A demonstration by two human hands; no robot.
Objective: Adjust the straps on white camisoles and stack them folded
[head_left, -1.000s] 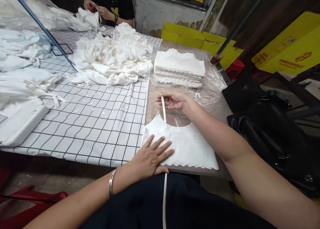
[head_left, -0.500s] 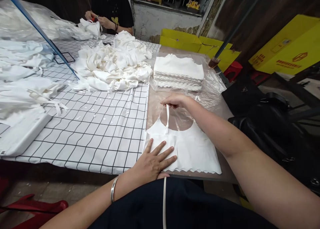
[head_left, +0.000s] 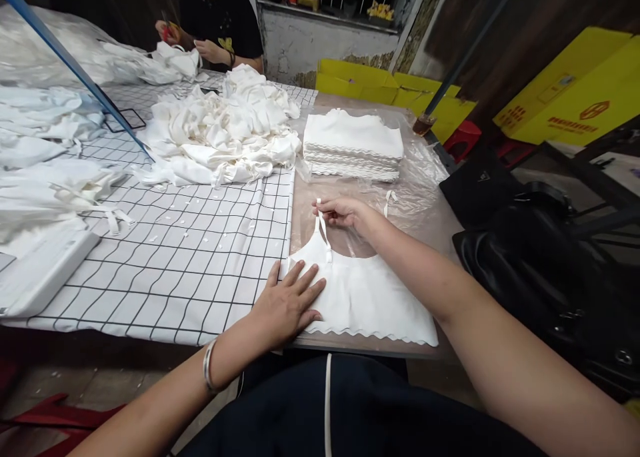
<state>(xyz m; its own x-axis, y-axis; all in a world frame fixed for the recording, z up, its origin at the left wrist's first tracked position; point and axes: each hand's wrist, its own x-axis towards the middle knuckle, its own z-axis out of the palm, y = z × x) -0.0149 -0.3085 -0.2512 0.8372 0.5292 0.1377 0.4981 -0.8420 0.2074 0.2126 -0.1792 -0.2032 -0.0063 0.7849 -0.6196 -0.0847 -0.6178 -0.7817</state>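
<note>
A white camisole top (head_left: 373,297) with a scalloped hem lies spread at the table's front edge, its hem toward me. My left hand (head_left: 290,302) rests flat on its left side, fingers spread. At the neckline, my right hand (head_left: 341,212) pinches the left shoulder strap (head_left: 323,230) between thumb and fingers and draws it up away from the body of the garment. The other strap (head_left: 389,202) lies loose beyond my right forearm. Farther back stands a neat stack of folded white garments (head_left: 353,145) with wavy edges.
A heap of crumpled white garments (head_left: 220,134) covers the checked cloth (head_left: 200,277) at back left; more pieces (head_left: 50,190) lie far left. Across the table a person's hands (head_left: 213,50) handle white fabric and a red-handled tool. A black bag (head_left: 520,264) sits at right, near yellow boxes (head_left: 575,90).
My left hand has slid left across the top toward its side edge. My right hand has shifted slightly left and down, and the strap now stands straighter. The other person's hands have moved apart.
</note>
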